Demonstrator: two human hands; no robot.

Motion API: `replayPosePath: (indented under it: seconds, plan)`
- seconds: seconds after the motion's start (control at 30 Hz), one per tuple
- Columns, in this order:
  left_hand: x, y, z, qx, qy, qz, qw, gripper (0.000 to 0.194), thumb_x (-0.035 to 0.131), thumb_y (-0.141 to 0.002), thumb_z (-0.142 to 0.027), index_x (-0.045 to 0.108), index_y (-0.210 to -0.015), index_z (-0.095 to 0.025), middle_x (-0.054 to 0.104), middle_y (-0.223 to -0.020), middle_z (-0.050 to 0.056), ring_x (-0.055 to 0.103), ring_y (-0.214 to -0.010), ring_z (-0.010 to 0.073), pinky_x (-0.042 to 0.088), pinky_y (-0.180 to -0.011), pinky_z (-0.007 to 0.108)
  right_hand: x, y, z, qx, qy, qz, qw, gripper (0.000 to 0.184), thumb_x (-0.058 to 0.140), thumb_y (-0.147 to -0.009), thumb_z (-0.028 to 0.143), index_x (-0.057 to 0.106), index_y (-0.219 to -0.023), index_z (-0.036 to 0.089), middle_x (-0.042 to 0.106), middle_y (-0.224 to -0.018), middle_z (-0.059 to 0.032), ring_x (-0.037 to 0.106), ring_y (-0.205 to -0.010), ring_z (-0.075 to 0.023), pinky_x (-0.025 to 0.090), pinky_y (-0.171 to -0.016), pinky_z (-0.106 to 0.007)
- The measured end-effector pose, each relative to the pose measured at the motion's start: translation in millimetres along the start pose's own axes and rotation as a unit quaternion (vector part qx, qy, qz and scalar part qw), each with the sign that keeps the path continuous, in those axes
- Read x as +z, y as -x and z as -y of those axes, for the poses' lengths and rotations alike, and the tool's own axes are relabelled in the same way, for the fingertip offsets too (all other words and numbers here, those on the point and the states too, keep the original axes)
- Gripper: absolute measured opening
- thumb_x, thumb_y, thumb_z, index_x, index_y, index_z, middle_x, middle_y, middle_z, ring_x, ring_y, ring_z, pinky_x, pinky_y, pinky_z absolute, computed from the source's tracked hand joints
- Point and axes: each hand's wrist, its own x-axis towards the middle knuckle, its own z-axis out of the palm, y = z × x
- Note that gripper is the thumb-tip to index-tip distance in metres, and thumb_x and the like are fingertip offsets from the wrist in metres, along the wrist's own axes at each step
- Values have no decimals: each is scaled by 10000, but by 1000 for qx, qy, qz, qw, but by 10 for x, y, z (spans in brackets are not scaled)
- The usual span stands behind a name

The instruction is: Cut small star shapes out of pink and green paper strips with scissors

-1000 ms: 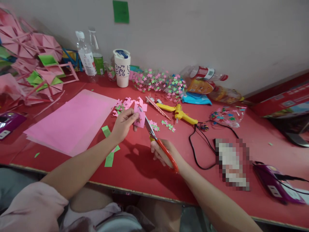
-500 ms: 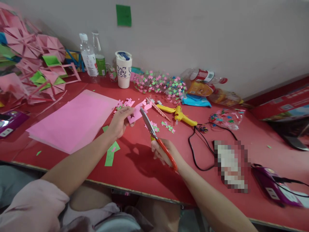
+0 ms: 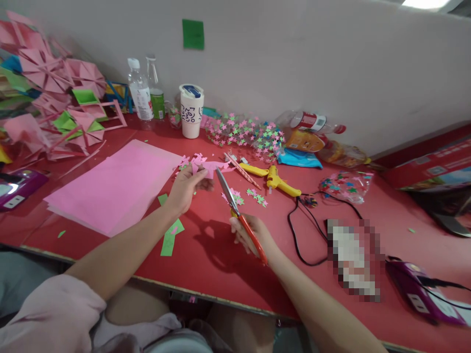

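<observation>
My left hand [image 3: 187, 188] pinches a small cut piece of pink paper [image 3: 209, 167] between thumb and fingers, above the red table. In my right hand [image 3: 252, 234] are scissors [image 3: 231, 198] with red handles, their blades pointing up and left. The blade tips are beside the right part of the paper; whether they touch it I cannot tell. Behind my left hand lies a small heap of pink and green paper stars [image 3: 197, 159]. More stars [image 3: 257, 197] lie just beyond the scissors. Green paper strips [image 3: 169, 241] lie below my left wrist.
Pink sheets [image 3: 110, 191] are stacked at the left. A white cup [image 3: 192, 115] and bottles stand by the wall. A star-covered clear bottle [image 3: 243, 135] lies behind a yellow glue gun [image 3: 279, 182], whose black cord [image 3: 294, 245] loops rightward. Folded pink paper shapes [image 3: 47, 83] fill the far left.
My left hand has turned the pink paper from facing me to nearly edge-on. The scissors stay in my right hand, almost in place. The view has tilted up slightly.
</observation>
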Motion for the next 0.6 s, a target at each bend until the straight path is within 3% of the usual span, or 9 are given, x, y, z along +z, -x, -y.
replayPosePath:
  seconds: [0.17, 0.33, 0.43, 0.6]
  plan:
    - [10, 26, -37, -26, 54, 4, 998, 149, 713, -674, -205, 571, -672, -158, 595, -544, -39, 544, -478, 50, 409, -459, 175, 2, 6, 2, 6, 7, -5, 1000, 466, 610, -709, 638, 480, -614, 201, 400, -373, 81, 393, -299, -75, 296, -325, -191]
    - [11, 27, -54, -62, 113, 44, 991, 126, 722, -637, -183, 611, -605, -134, 630, -546, -7, 514, -460, 35, 457, -533, 192, -4, 18, 7, 0, 7, -9, 1000, 458, 582, -728, 634, 482, -619, 200, 386, -367, 88, 386, -291, -73, 355, -367, -209]
    - [23, 30, -44, -51, 114, 38, 991, 172, 737, -663, -204, 591, -595, -145, 588, -512, -31, 474, -444, 23, 421, -498, 175, 6, 20, 3, -8, 5, -3, 1000, 454, 585, -731, 628, 469, -616, 204, 378, -365, 95, 381, -291, -69, 372, -382, -210]
    - [10, 27, -19, 16, 35, 18, 999, 199, 724, -722, -281, 585, -640, -165, 573, -526, -42, 493, -462, 35, 394, -461, 168, 11, 32, -1, -2, 26, 11, 1000, 472, 599, -719, 642, 458, -620, 203, 435, -412, 74, 384, -300, -66, 284, -327, -191]
